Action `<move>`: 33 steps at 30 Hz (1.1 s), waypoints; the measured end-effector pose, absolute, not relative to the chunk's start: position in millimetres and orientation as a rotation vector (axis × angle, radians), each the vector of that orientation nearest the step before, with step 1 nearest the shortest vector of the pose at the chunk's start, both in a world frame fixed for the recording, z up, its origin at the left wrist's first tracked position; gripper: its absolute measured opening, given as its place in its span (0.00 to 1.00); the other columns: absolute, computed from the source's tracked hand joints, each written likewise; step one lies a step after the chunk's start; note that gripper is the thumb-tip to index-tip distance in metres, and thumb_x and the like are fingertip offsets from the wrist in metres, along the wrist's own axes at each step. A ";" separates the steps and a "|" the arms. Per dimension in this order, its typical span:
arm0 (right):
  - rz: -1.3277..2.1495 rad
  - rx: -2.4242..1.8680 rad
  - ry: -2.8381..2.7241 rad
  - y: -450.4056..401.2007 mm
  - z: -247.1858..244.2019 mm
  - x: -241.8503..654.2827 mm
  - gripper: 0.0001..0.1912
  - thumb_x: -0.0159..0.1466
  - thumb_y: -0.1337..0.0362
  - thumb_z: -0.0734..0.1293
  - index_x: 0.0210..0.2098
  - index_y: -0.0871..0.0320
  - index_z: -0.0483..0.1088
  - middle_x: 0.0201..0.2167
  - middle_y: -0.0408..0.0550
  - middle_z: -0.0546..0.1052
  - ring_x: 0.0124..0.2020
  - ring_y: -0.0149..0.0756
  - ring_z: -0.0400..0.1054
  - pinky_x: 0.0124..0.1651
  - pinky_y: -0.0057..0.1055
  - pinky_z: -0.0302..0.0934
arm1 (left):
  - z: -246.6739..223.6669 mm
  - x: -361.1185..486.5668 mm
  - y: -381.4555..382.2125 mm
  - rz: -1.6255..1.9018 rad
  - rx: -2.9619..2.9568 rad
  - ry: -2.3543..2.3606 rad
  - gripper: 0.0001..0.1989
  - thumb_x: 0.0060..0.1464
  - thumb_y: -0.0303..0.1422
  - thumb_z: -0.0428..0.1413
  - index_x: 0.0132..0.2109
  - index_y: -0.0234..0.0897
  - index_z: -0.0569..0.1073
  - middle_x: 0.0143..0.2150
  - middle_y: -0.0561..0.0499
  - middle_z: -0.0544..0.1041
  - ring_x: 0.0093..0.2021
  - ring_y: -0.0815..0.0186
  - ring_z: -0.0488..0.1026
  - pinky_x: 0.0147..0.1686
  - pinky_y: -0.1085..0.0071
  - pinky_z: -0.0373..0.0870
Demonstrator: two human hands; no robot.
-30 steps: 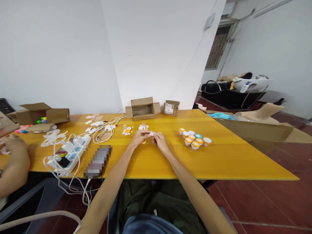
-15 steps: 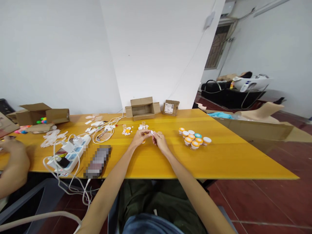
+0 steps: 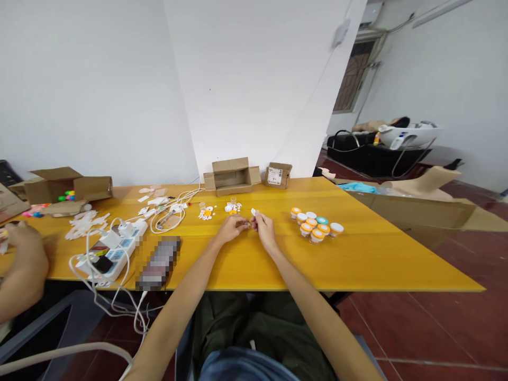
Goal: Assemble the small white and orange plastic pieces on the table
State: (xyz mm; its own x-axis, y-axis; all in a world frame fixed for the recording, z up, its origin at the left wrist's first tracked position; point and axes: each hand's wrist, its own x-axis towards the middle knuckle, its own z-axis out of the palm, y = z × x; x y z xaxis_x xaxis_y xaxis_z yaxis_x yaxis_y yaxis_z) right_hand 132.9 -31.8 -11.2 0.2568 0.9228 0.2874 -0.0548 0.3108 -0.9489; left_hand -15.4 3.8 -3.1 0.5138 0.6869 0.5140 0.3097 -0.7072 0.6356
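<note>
Over the middle of the table, my left hand (image 3: 232, 229) has its thumb and fingers pinched together at a tiny, pale item too small to make out. Close beside it, my right hand (image 3: 264, 230) pinches a small white piece with dark marks (image 3: 254, 211), which sticks up from the fingertips. Just beyond my left hand lie loose white pieces (image 3: 229, 208), an orange lid (image 3: 233, 212) and a small clear cup (image 3: 233, 200). To their left is another scatter of white and orange pieces (image 3: 206, 214) with a clear cup (image 3: 202, 205).
Several small jars (image 3: 315, 233) with orange, white and teal lids cluster at right. An open cardboard box (image 3: 232, 190) and a smaller box (image 3: 283, 184) stand behind. Left are a power strip (image 3: 127, 248), cables, a phone (image 3: 159, 263) and a co-worker's arm (image 3: 27, 259).
My hands, together half a second ago, have drawn slightly apart. The white piece now shows in my right fingertips alone. My left hand has come a little nearer to me.
</note>
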 end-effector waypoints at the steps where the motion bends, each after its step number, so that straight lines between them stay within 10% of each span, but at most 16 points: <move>1: 0.846 -1.025 -1.093 -31.8 -11.2 133.0 0.32 0.56 0.31 0.61 0.20 0.53 0.65 0.14 0.42 0.67 0.19 0.33 0.61 0.23 0.30 0.57 | -3.9 -16.0 3.7 1.056 2.337 0.827 0.06 0.55 0.34 0.61 0.34 0.41 0.83 0.32 0.50 0.81 0.35 0.62 0.74 0.43 0.66 0.71; 22: 0.732 -1.040 -1.196 -29.3 -17.7 132.6 0.25 0.57 0.39 0.64 0.27 0.55 0.73 0.22 0.45 0.75 0.23 0.36 0.67 0.25 0.31 0.63 | 7.7 -15.9 4.4 1.177 1.871 0.982 0.18 0.61 0.45 0.55 0.35 0.37 0.81 0.35 0.49 0.83 0.41 0.60 0.78 0.48 0.65 0.72; 33: 0.840 -0.968 -1.295 -26.1 -21.4 131.8 0.17 0.54 0.48 0.69 0.31 0.55 0.76 0.24 0.44 0.75 0.25 0.37 0.70 0.27 0.32 0.66 | 7.1 -13.5 8.7 1.227 1.687 0.907 0.10 0.46 0.38 0.67 0.33 0.37 0.80 0.33 0.50 0.82 0.36 0.62 0.78 0.41 0.67 0.72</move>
